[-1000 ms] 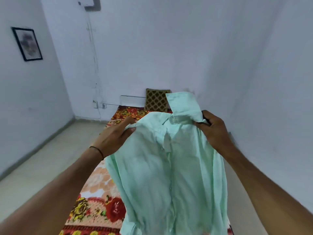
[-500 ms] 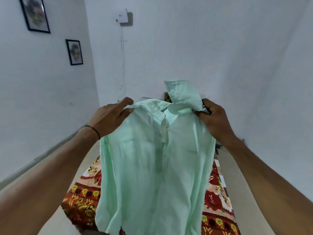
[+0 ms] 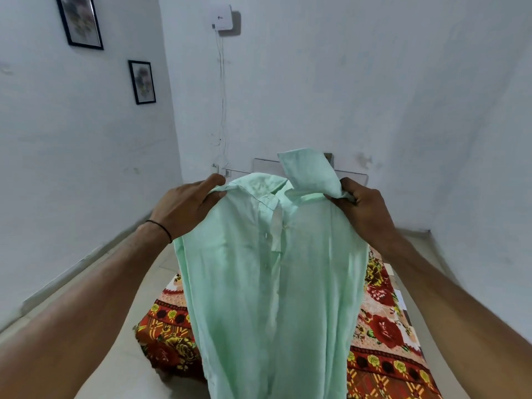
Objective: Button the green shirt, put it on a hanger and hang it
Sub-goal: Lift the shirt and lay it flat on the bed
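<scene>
The left hand (image 3: 184, 208) and right hand (image 3: 365, 214) are pinching the green shirt (image 3: 273, 283) at its shoulders. It is hanging below their fingers, seemingly buttoned (top button unclear). Fitting a hanger and hanging are waiting.

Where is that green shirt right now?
In the head view the green shirt hangs mid-frame. The left hand and right hand hold it up by the shoulders, above the floral bedspread.
</scene>
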